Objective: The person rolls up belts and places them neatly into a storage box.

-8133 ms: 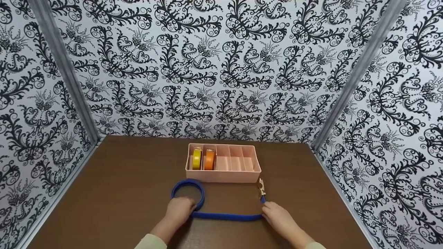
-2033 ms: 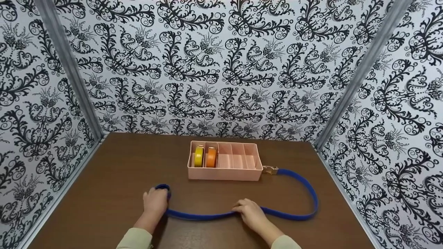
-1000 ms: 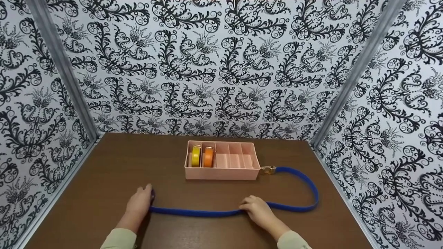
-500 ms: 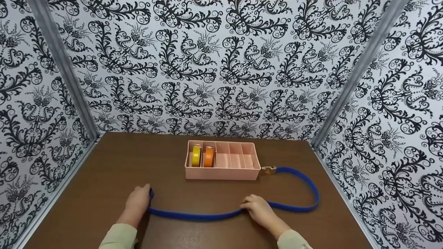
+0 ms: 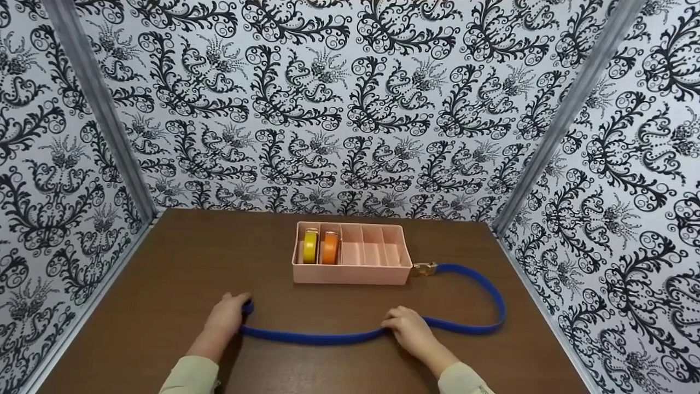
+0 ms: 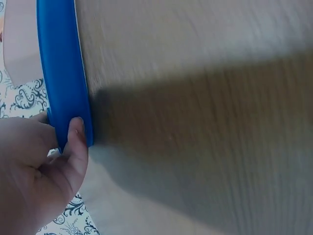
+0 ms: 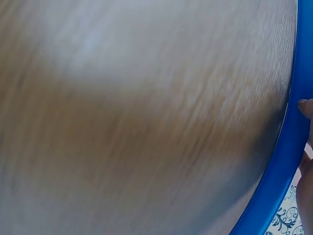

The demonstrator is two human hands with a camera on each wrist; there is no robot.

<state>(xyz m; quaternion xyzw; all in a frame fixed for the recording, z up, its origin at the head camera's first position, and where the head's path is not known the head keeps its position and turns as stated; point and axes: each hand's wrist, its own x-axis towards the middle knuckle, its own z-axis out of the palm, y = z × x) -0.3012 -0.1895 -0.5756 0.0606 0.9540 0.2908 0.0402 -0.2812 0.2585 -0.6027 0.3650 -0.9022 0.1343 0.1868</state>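
Observation:
A blue belt [image 5: 311, 338] stands on edge across the near part of the table, then curves round on the right. Its gold buckle [image 5: 424, 268] lies beside the box's right front corner. The left hand [image 5: 224, 318] grips the belt near its left end, where a small bend shows beyond the fingers. In the left wrist view, thumb and fingers of the left hand [image 6: 34, 171] pinch the blue strap [image 6: 61, 63]. Midway along, the right hand [image 5: 410, 331] pinches the belt. Only part of the right hand [image 7: 307, 191] shows at the right wrist view's edge, against the strap [image 7: 279, 176].
A pink divided box [image 5: 350, 275] sits behind the belt on the brown table [image 5: 219, 251]. Its two left compartments hold a yellow roll [image 5: 310, 247] and an orange roll [image 5: 330, 249]. Patterned walls [image 5: 350, 109] with grey posts enclose the table.
The belt's coil at the left has been unrolled, and its buckle end now lies right of the box. The left hand moved left, then slightly back right; the right hand has barely moved lately.

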